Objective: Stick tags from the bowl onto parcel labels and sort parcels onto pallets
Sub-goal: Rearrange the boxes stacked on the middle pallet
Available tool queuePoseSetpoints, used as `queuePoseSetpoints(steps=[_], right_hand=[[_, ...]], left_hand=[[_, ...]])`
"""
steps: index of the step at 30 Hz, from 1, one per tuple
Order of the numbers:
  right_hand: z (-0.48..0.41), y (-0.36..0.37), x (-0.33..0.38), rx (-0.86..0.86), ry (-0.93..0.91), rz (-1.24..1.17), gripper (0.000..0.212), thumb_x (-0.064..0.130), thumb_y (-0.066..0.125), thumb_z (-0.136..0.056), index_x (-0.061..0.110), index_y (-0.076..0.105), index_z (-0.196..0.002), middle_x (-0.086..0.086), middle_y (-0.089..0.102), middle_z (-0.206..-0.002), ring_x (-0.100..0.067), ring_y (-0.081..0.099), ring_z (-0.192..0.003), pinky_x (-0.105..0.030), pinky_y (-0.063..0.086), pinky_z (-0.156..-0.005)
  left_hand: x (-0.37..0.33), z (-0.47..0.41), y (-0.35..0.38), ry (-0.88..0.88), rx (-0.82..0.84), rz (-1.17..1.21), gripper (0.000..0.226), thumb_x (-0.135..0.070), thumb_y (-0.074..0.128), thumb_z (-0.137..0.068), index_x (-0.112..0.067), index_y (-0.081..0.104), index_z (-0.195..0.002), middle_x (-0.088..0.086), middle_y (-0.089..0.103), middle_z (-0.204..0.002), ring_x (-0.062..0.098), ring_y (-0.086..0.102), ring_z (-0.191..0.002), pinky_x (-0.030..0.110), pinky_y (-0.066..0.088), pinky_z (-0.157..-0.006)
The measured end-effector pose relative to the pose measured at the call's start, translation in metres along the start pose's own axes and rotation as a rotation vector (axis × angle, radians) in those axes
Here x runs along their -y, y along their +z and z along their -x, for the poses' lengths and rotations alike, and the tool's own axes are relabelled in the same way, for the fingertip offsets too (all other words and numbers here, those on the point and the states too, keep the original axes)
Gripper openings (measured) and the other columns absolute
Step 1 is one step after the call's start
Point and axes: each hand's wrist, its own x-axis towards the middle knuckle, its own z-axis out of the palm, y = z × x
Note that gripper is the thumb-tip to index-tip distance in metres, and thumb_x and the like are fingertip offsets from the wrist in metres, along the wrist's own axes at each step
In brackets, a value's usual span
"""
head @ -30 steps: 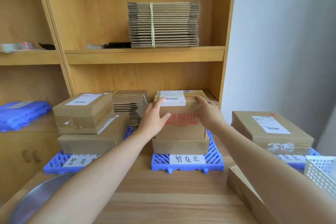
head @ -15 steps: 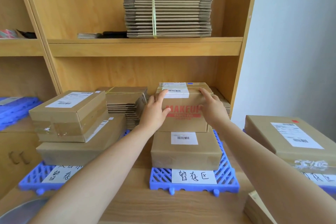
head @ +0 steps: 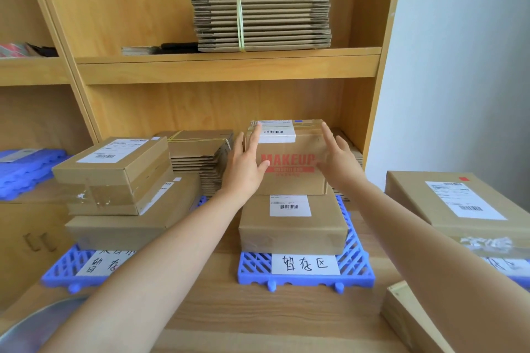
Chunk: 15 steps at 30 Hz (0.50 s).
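A brown parcel printed MAKEUP (head: pixel 289 178), with a white barcode label on top, rests on a flatter labelled parcel (head: pixel 292 235) on the middle blue pallet (head: pixel 355 269). My left hand (head: pixel 243 169) is at the box's left side with straight fingers, its thumb across the front face. My right hand (head: pixel 338 163) is at the box's right side, fingers extended and slightly blurred. Neither hand curls round the box. The rim of a metal bowl (head: pixel 34 327) shows at the bottom left; its contents are hidden.
Two stacked parcels (head: pixel 114 175) sit on the left blue pallet (head: pixel 61 272). A wide labelled parcel (head: pixel 447 203) lies at the right. Bundled flat cartons (head: pixel 263 3) fill the upper shelf, with more (head: pixel 200 157) behind the pallets. A cardboard box edge (head: pixel 407 318) is at the bottom right.
Both hands gripped the MAKEUP box earlier; now their fingers have straightened and loosened beside it. The box sits on the lower parcel, and the view has moved closer.
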Motion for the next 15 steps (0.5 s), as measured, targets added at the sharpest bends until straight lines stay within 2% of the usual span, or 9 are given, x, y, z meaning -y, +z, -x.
queuePoseSetpoints(steps=[1, 3, 7, 12, 15], right_hand=[[0.007, -0.005, -0.002, 0.004, 0.017, 0.03, 0.09, 0.031, 0.059, -0.097, 0.059, -0.008, -0.149, -0.006, 0.018, -0.164, -0.032, 0.043, -0.137, -0.051, 0.048, -0.1], [0.025, -0.017, -0.007, 0.024, 0.047, 0.068, 0.089, 0.038, 0.061, -0.096, 0.057, -0.007, -0.15, -0.005, 0.014, -0.166, -0.033, 0.028, -0.147, -0.053, 0.039, -0.109], [0.073, -0.041, -0.018, 0.06, 0.058, 0.137, 0.087, 0.05, 0.061, -0.093, 0.053, -0.001, -0.153, -0.004, 0.017, -0.165, -0.036, 0.033, -0.143, -0.053, 0.038, -0.111], [0.167, -0.07, -0.043, 0.131, 0.116, 0.26, 0.09, 0.065, 0.059, -0.087, 0.054, -0.002, -0.153, -0.005, 0.01, -0.167, -0.03, 0.015, -0.152, -0.052, 0.026, -0.118], [0.228, -0.083, -0.062, 0.159, 0.192, 0.358, 0.091, 0.077, 0.053, -0.082, 0.058, -0.004, -0.151, 0.001, 0.004, -0.168, -0.027, 0.009, -0.154, -0.057, 0.014, -0.119]], left_hand=[[-0.002, 0.006, -0.004, -0.013, -0.019, -0.018, 0.092, -0.034, 0.066, -0.095, -0.051, -0.003, -0.154, 0.01, 0.012, -0.165, 0.034, 0.025, -0.148, 0.048, 0.043, -0.109], [-0.007, 0.019, -0.011, -0.008, -0.053, -0.07, 0.087, -0.037, 0.066, -0.094, -0.045, 0.004, -0.156, 0.011, 0.014, -0.164, 0.037, 0.024, -0.146, 0.052, 0.041, -0.11], [-0.026, 0.058, -0.017, 0.085, -0.011, -0.115, 0.072, -0.041, 0.064, -0.094, -0.033, 0.025, -0.155, 0.009, 0.022, -0.159, 0.034, 0.024, -0.143, 0.049, 0.035, -0.115], [-0.066, 0.128, 0.001, 0.244, 0.251, -0.08, 0.07, -0.05, 0.059, -0.095, -0.045, 0.022, -0.155, -0.001, 0.025, -0.158, 0.025, 0.024, -0.145, 0.04, 0.028, -0.117], [-0.091, 0.167, 0.02, 0.313, 0.434, -0.051, 0.073, -0.055, 0.06, -0.093, -0.05, 0.02, -0.154, 0.0, 0.021, -0.161, 0.024, 0.021, -0.147, 0.039, 0.025, -0.119]])
